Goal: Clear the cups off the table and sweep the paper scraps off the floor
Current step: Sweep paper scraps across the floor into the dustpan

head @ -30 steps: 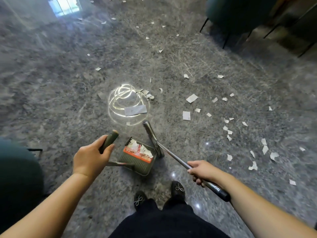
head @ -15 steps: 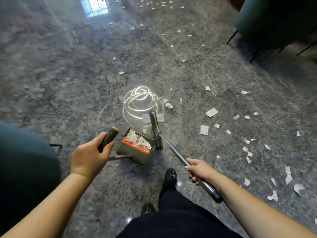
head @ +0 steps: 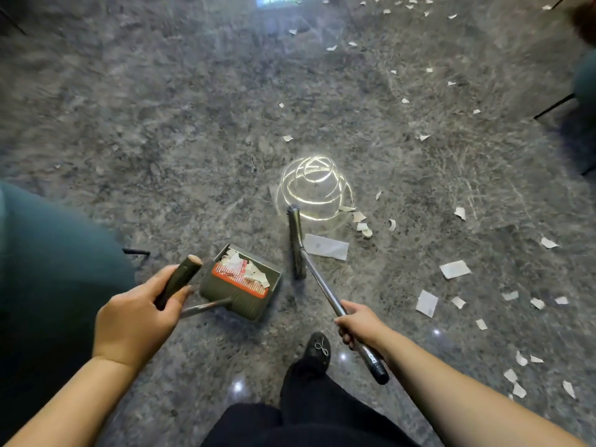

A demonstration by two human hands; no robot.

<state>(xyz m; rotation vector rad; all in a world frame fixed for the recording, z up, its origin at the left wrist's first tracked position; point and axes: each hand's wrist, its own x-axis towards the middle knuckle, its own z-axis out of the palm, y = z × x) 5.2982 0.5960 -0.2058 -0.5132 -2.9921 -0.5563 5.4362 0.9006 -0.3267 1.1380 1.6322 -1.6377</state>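
Left hand [head: 135, 321] is wrapped around the dustpan's green handle [head: 179, 280], thumb on top, fingers curled under. Just right of it sits the dustpan [head: 245, 295] itself, tipped up so its mouth faces away, already holding a bunch of scraps [head: 245, 269] above its orange comb strip. Off to the far left there's a dark green seat [head: 54, 253], pretty blurry.

Right hand [head: 361, 324] grips the broom's metal pole [head: 322, 287] partway down, fingers closed round it, black end cap sticking out behind the wrist. The brush head [head: 296, 243] is down on the grey speckled floor [head: 161, 124], ahead of both hands and a bit right of the dustpan, apart from it. A big rectangular slip [head: 326, 246] lies right against the head's right side, below a swirly light reflection [head: 314, 188].

Rest of the loose paper bits [head: 454, 269] are mostly scattered right of the broom, well past the right hand, plus more far up top. One black shoe [head: 318, 348] shows between the arms.
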